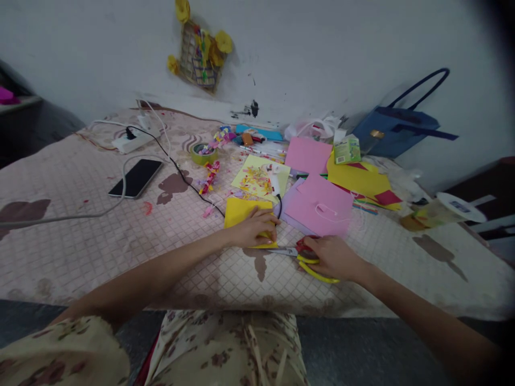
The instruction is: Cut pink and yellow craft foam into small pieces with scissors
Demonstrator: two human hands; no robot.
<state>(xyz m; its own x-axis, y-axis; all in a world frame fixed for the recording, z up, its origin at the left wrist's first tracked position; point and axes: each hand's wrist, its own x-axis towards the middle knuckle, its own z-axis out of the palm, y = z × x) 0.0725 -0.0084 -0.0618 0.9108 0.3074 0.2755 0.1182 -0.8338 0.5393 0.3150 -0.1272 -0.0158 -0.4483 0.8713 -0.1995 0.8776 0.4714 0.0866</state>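
A yellow paper piece (237, 210) lies on the patterned tablecloth near the table's front. My left hand (255, 226) rests on it, fingers spread over its right part. Just to the right, my right hand (333, 256) is closed around the red and yellow handles of the scissors (286, 251). The scissor blades point left, beside the lower right corner of the yellow paper. Behind the paper, a white glue gun (274, 181) with a black cord lies on a pale yellow sheet (242, 174) strewn with small coloured scraps.
Pink sheets (322, 203) lie behind my right hand. A phone (137, 178), a power strip (134, 141) and cables are on the left. Green tape (203, 153) sits at the middle back. At the right are a blue bag (396, 128) and a plastic container (436, 213).
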